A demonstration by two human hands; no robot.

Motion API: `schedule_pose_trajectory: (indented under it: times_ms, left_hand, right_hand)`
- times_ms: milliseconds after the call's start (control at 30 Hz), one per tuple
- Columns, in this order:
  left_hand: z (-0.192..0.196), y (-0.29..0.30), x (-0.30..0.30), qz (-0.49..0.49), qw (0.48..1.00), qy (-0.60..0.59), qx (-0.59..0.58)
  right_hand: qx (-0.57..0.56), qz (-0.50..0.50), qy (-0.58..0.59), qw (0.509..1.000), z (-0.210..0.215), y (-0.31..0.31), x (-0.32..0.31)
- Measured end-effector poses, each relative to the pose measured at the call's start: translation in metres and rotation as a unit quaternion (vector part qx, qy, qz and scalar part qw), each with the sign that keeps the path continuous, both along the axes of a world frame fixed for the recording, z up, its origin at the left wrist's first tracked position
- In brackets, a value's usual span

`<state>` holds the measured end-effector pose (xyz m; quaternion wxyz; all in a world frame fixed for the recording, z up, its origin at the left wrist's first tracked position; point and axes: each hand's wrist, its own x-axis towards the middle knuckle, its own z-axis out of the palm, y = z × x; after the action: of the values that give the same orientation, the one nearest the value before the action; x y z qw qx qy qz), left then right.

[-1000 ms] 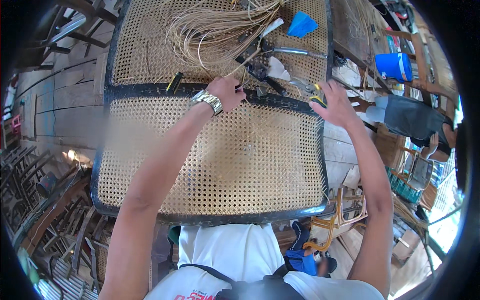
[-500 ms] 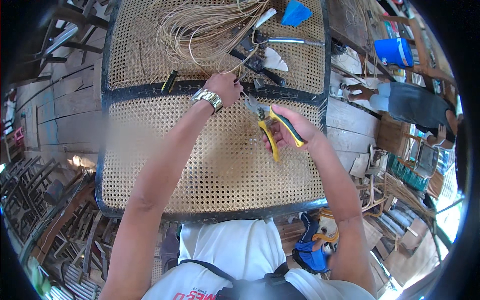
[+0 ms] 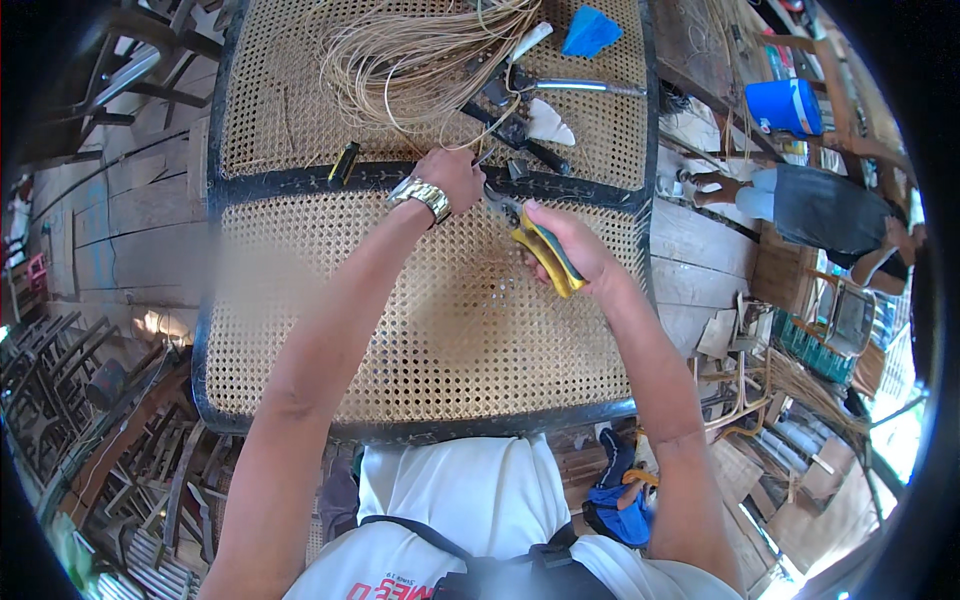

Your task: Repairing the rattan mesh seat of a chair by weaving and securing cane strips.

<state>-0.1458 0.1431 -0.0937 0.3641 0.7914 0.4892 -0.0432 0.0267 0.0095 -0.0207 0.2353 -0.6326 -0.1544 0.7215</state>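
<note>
- Fingers of the right hand (image 3: 575, 245) are wrapped shut around the yellow-and-dark handles of a pair of cutters (image 3: 540, 250), whose metal nose points up and left toward the other hand.
- Fingers of the left hand (image 3: 455, 175) are curled down in a pinch at the dark frame rail (image 3: 300, 183); what they grip is too small to make out, though a thin cane strand (image 3: 470, 125) runs up from them.
- Cutter nose and left fingertips sit just beside each other, right at the rail, nearly touching.
- On the left wrist is a metal watch (image 3: 420, 195).
- Both forearms reach over the near woven cane panel (image 3: 400, 330), a honeycomb weave in a black frame, lying flat in front of the person.
- Beyond the rail lies a second woven panel (image 3: 280, 90), with a loose bundle of cane strands (image 3: 420, 50) spread on it.
- Near that bundle, to the right, lie dark-handled tools (image 3: 520, 130), a white wedge-shaped piece (image 3: 550, 125) and a blue piece (image 3: 590, 30).
- A small dark object (image 3: 345, 160) rests on the rail, left of the left hand.
- Well apart on the right stand a blue bucket (image 3: 790, 105) and another person (image 3: 810, 205) on the plank floor.
</note>
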Motion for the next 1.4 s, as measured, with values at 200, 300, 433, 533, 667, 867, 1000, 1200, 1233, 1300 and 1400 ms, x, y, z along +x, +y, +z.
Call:
schedule_pose_trajectory:
  times_ms: [200, 300, 433, 533, 667, 867, 1000, 1200, 1233, 1300, 1400]
  left_hand:
    - [0.024, -0.007, -0.014, 0.094, 0.993, 0.04, 0.052]
    - [0.032, -0.028, -0.016, 0.032, 0.995, -0.012, 0.092]
    - [0.015, -0.033, -0.017, -0.033, 0.991, -0.075, 0.102]
    - [0.012, -0.036, -0.013, -0.031, 0.988, -0.1, 0.111]
    - [0.002, -0.032, -0.007, -0.069, 0.987, -0.096, 0.113]
    - [0.016, -0.021, 0.013, -0.062, 0.998, 0.034, 0.008]
    - [0.018, -0.012, 0.012, -0.02, 0.995, 0.004, -0.099]
    - [0.026, -0.027, 0.01, -0.024, 0.998, 0.046, -0.045]
    - [0.02, -0.029, 0.005, -0.014, 0.999, 0.026, -0.025]
    - [0.017, -0.032, -0.002, 0.013, 1.0, -0.001, -0.003]
    - [0.029, -0.043, -0.025, 0.067, 0.996, -0.049, 0.015]
  right_hand:
    - [0.291, 0.165, -0.473, 0.815, 0.027, -0.015, 0.036]
    - [0.288, 0.199, -0.723, 0.596, -0.014, 0.001, 0.078]
    - [0.338, 0.203, -0.757, 0.521, -0.046, 0.022, 0.083]
    - [0.395, 0.149, -0.709, 0.564, -0.054, 0.014, 0.035]
    - [0.398, 0.13, -0.576, 0.702, -0.056, 0.001, -0.029]
    - [0.412, 0.064, -0.536, 0.734, -0.07, 0.005, -0.038]
    - [0.396, 0.057, -0.502, 0.767, -0.07, 0.009, -0.039]
    - [0.409, 0.087, -0.512, 0.75, -0.073, 0.01, -0.034]
    - [0.411, 0.089, -0.51, 0.75, -0.075, 0.01, -0.035]
    - [0.43, 0.081, -0.511, 0.74, -0.076, 0.011, -0.034]
    - [0.439, 0.093, -0.535, 0.716, -0.073, 0.008, -0.037]
